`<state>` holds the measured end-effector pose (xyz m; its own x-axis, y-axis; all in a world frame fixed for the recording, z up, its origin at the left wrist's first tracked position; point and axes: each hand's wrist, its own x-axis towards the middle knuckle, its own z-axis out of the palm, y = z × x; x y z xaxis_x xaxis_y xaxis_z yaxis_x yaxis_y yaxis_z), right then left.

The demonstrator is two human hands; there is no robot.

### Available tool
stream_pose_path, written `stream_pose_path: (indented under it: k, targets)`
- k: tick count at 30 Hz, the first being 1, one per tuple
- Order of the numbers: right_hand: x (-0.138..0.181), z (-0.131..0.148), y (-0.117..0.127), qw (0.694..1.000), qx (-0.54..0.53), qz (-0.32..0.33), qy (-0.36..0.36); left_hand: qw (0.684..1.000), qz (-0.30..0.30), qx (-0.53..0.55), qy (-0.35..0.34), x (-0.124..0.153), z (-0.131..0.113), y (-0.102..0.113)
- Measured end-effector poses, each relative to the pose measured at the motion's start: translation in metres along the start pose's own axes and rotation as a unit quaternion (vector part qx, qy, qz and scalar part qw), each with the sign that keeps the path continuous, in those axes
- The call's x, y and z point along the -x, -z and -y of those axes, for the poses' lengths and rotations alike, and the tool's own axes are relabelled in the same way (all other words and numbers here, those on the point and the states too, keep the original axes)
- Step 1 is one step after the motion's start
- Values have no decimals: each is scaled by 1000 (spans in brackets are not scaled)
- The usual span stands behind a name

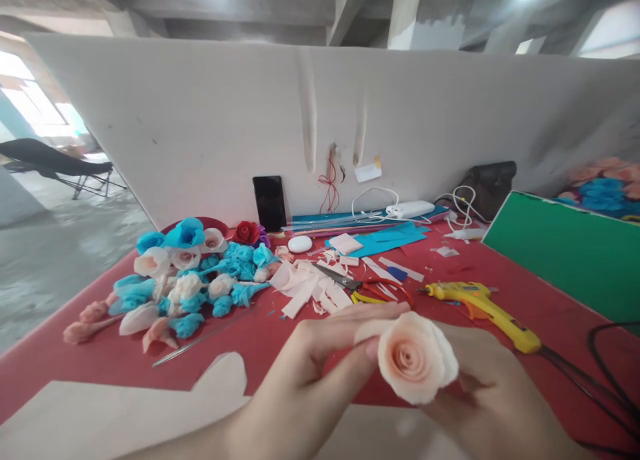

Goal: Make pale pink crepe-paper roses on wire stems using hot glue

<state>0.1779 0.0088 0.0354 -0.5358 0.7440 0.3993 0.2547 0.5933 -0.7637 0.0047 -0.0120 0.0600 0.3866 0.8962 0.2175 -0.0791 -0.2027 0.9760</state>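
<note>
A pale peach paper rose [413,357] faces me at the lower middle, its petals coiled round a spiral centre. My left hand [325,370] pinches a petal strip at the flower's left edge between thumb and fingers. Behind and below the bloom, my right hand [495,380] is closed around its base; most of those fingers are hidden by the flower. Just beyond my hands lie scissors with red handles [385,290] and cut strips of pale paper [305,283].
Blue, white and peach paper flowers [190,273] are heaped at left. A yellow glue gun [485,307] with a trailing cable lies right, before a green board [570,253]. A phone [269,203] leans on the white partition [225,127]. Pale sheets [100,413] cover the near edge.
</note>
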Motion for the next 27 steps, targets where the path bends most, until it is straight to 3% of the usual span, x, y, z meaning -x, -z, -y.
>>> stream_pose_path:
  k: [5, 14, 17, 20, 24, 27]
  targets:
    - [3, -2, -4, 991, 112, -62, 27, 996, -47, 59, 54, 2, 5, 4]
    - [2, -4, -2, 984, 162, -63, 30, 995, -80, 32, 41, 9, 17, 5]
    - [2, -3, -5, 990, 113, -84, -5, 997, -70, -8, 40, 9, 13, 1]
    - [2, 0, -8, 988, 54, -101, -106, 996, -72, -41, 40, 9, 10, 0]
    - [0, 4, -8, 977, -14, -48, -205, 992, -104, -61, 29, 10, 12, 0]
    - [-3, 12, -7, 961, -75, -63, -258, 994, -95, -48, 37, 10, 12, -1]
